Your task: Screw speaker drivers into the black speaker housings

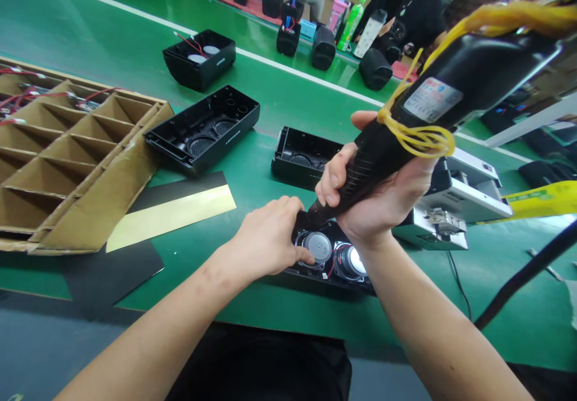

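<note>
My right hand [387,202] is wrapped round a black electric screwdriver [383,154], its fingers curled about the ribbed grip. The tool tilts down to the left, and its tip points into the far left part of a black speaker housing [324,285] near the table's front edge. Whether the tip touches a screw is hidden. Two round speaker drivers, a left one [318,246] and a right one [350,261], sit in this housing with red wires. My left hand [268,235] grips the housing's left end, thumb beside the left driver.
Behind stand more black housings, one close [300,169], one left [205,142] and one farther back [201,67]. A cardboard divider box [103,208] is at left, beside a yellow strip [175,216]. A metal-sided device [451,208] stands right. Yellow cord [419,136] hangs around the screwdriver. People work opposite.
</note>
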The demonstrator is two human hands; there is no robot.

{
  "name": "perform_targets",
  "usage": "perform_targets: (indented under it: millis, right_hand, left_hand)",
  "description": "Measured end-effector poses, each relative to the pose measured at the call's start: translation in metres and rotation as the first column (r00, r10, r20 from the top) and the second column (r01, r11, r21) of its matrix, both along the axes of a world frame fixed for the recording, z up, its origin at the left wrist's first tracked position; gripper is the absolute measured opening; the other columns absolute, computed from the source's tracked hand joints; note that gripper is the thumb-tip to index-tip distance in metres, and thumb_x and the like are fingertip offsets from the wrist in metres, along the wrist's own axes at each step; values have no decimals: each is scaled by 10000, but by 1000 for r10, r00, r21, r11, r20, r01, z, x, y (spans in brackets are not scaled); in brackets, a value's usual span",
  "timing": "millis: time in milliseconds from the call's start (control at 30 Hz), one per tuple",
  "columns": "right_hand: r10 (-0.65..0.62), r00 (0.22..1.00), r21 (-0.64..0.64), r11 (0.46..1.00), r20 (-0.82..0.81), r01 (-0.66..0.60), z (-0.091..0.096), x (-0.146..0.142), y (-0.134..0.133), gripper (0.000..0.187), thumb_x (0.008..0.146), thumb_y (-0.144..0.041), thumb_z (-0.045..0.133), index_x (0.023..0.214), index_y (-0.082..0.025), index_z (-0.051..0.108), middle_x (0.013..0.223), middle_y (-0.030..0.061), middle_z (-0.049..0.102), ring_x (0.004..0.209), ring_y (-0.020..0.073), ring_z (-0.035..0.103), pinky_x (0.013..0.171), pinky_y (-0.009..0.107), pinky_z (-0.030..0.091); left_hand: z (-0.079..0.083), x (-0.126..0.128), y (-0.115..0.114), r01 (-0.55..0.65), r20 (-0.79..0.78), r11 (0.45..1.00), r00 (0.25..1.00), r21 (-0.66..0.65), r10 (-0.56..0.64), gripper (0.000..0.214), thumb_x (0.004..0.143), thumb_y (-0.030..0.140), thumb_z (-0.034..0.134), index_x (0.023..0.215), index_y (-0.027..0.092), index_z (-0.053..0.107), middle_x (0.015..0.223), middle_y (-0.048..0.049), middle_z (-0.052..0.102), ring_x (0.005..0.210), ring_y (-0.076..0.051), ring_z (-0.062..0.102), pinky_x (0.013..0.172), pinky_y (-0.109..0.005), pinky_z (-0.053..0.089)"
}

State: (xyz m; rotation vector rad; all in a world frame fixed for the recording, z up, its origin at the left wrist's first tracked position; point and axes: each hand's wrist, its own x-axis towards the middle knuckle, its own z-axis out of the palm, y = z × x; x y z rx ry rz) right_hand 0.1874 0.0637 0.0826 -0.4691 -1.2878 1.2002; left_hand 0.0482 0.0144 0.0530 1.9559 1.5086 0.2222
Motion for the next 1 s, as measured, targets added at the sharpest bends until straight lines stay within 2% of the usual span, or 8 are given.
perform_targets:
  millis: [233,400,500,667,833,1000]
  right_hand:
    - [5,1000,8,1000,15,-5,-8,0,1,568,949,-799,575,1177,-292,694,627,-47,531,384,134,433,360,254,347]
    - [-84,994,-12,996,74,85,-13,2,3,671,842,-905,585,1140,-307,648,592,-69,484,354,123,357,339,250,313]
    - [-30,998,-17,999,62,31,-15,1,0,654,881,-888,553,1136,-289,619,615,-75,503,348,101,341,336,233,315]
    - [34,998,-31,999,50,-33,-16,-2,-6,595,876,-841,615,1105,-292,629,608,-62,531,356,123,391,334,254,333]
    - [38,997,39,998,68,-41,-22,-2,-5,606,936,-840,540,1123,-269,614,599,-59,520,336,112,361,323,243,332]
    - [49,995,20,999,86,-50,-32,2,-3,604,936,-832,516,1185,-290,614,623,-63,510,358,125,373,352,257,349]
  left_hand:
    - [-5,0,0,9,12,1000,1000,11,-10,610,751,547,916,1138,249,551,1159,-36,672,1057,-294,669,785,-404,513]
    - [-4,0,0,18,-2,999,1000,30,-18,613,757,542,918,1161,253,558,1182,-39,678,1095,-304,670,831,-419,518]
    - [-3,0,0,27,-27,999,999,47,-26,627,767,542,915,1202,268,557,1210,-39,682,1134,-316,675,857,-430,520]
    - [-3,2,3,41,-96,997,995,58,-35,595,760,557,912,1111,239,553,1186,-62,697,1137,-361,692,874,-484,526]
    - [1,4,5,49,-118,997,992,56,-42,570,769,530,905,1104,220,563,1242,-86,699,1198,-391,677,920,-558,531]
    - [-1,4,4,50,-133,997,990,60,-42,585,775,536,892,1148,224,565,1269,-99,697,1203,-385,672,916,-552,534]
